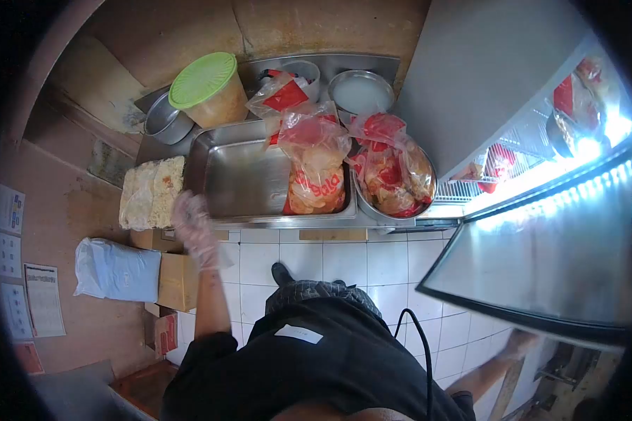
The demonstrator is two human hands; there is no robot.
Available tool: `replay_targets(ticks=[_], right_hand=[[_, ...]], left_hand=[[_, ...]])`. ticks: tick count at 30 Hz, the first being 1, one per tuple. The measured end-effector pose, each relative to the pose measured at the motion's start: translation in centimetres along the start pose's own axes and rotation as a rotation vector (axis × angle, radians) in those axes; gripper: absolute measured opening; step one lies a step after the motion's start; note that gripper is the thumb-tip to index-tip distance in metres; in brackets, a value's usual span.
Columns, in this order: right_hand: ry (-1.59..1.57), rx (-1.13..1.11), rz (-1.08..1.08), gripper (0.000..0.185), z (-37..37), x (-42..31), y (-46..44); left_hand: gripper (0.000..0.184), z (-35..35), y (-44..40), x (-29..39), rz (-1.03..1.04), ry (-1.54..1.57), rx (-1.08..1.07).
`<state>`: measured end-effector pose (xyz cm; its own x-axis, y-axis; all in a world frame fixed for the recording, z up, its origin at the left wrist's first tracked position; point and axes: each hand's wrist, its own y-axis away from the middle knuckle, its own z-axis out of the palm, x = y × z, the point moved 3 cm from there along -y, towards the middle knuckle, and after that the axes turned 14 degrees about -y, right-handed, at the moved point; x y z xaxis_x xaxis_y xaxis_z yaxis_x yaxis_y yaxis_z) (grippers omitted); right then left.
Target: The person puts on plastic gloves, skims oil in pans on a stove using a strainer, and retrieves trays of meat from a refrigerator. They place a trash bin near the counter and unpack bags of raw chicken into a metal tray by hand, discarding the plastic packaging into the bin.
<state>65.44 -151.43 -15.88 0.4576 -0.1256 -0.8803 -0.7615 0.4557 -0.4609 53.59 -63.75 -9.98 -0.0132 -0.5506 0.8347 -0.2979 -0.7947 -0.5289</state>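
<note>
My left hand, in a clear plastic glove, is at the front left corner of a steel tray, beside a plastic-wrapped pale, crumbly-looking block. Its fingers look extended, and I see nothing held in them. Inside the tray's right half sits a clear bag of pale pieces with red lettering. Far to the right, my right hand is bare and close to the lower frame of the open glass fridge door. Its fingers are blurred and partly hidden, so I cannot make out whether they grip the door.
A round steel pan holds more red-printed bags. Behind stand a green-lidded tub, a steel pot and a bowl of cloudy liquid. The lit fridge holds bags on wire shelves. Cardboard boxes stand left.
</note>
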Motion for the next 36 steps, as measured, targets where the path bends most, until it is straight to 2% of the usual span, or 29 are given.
replay_targets(ticks=[1, 2, 3, 4, 5, 6, 7, 9, 11, 12, 13, 14, 15, 16, 17, 18, 19, 21, 24, 27, 30, 33, 34, 36], right_hand=[[-0.228, 0.077, 0.188, 0.064, 0.5, 3.0, -0.1], [-0.253, -0.040, 0.046, 0.067, 5.8, 1.8, 1.2], [-0.267, -0.064, 0.015, 0.066, 9.8, 2.8, 1.5], [-0.280, -0.082, -0.009, 0.065, 14.1, 3.7, 1.5], [-0.298, -0.109, -0.041, 0.064, 18.8, 4.2, 1.3], [-0.324, -0.134, -0.068, 0.063, 23.5, 4.6, 0.9], [-0.367, -0.156, -0.077, 0.062, 28.6, 3.5, 0.4], [-0.518, -0.064, 0.363, 0.061, 36.2, 0.1, -1.9], [-0.410, 0.045, 0.359, 0.058, 40.2, 0.3, -2.6], [-0.285, 0.105, 0.213, 0.055, 41.5, -0.6, -2.1], [-0.156, 0.159, 0.069, 0.052, 42.9, -1.7, -0.9], [-0.242, 0.166, -0.056, 0.044, 44.9, -4.2, 1.5], [-0.355, 0.083, -0.088, 0.034, 46.9, -5.2, 4.7], [-0.470, -0.003, -0.111, 0.025, 48.9, -6.2, 8.0], [-0.778, -0.193, -0.152, 0.021, 53.2, -10.8, 11.8], [-0.177, -0.589, -0.292, 0.021, 54.4, -9.9, 13.9], [-0.048, -0.792, -0.393, 0.021, 56.8, -10.4, 16.8], [0.062, -1.072, -0.209, 0.027, 62.1, -10.2, 18.6], [0.173, -0.989, -0.322, 0.031, 63.6, -9.0, 19.1], [0.212, -1.166, -0.169, 0.029, 64.1, -9.8, 19.0], [0.223, -1.209, -0.106, 0.022, 64.0, -8.3, 19.3], [0.435, -1.308, -0.571, 0.030, 62.0, -4.4, 21.4], [0.228, -1.174, -0.564, 0.028, 62.1, -5.6, 21.0], [-0.013, -1.053, -0.459, 0.029, 62.1, -7.0, 20.6]], left_hand=[[0.045, 3.7, 0.0, 4.3, 0.205, -0.275, -0.111], [0.048, 7.3, 0.2, 8.6, 0.438, -0.518, -0.171], [0.061, 11.0, 0.6, 11.5, 0.397, -0.574, -0.363], [0.068, 14.3, 1.2, 13.1, 0.450, -0.689, -0.465], [0.076, 17.6, 1.9, 14.6, 0.515, -0.795, -0.565], [0.080, 19.9, 1.7, 15.8, 0.685, -0.916, -0.655], [0.073, 21.6, 1.4, 14.6, 0.721, -1.005, -0.610], [0.060, 24.6, 0.8, 11.0, 0.799, -1.170, -0.508], [0.046, 25.3, -1.4, 11.9, 0.685, -1.168, -0.980], [0.040, 25.3, -2.1, 11.7, 0.612, -1.152, -1.221], [0.037, 25.4, -2.4, 10.7, 0.669, -1.089, -1.193], [0.034, 25.4, -2.7, 9.3, 0.719, -1.024, -1.164], [0.032, 25.5, -2.9, 8.3, 0.765, -0.957, -1.130], [0.032, 25.3, -3.4, 7.8, 0.686, -0.895, -1.189], [0.032, 25.3, -3.9, 7.6, 0.612, -0.831, -1.245], [0.031, 25.1, -4.2, 7.1, 0.538, -0.765, -1.305], [0.030, 24.8, -4.2, 6.7, 0.563, -0.670, -1.312], [0.028, 24.3, -4.7, 5.7, 0.622, -0.476, -1.318], [0.022, 24.6, -5.2, 1.9, 0.322, -0.128, -1.384], [0.019, 23.2, -7.0, 3.9, -0.006, -0.220, -1.460], [0.027, 25.1, -6.5, 0.9, 0.479, 0.090, -1.172], [0.038, 25.6, -6.7, 1.7, 0.363, 0.142, -1.255], [0.041, 25.6, -7.5, 3.3, 0.455, -0.051, -1.323], [0.050, 24.6, -8.5, 5.5, 0.564, -0.471, -1.446]])
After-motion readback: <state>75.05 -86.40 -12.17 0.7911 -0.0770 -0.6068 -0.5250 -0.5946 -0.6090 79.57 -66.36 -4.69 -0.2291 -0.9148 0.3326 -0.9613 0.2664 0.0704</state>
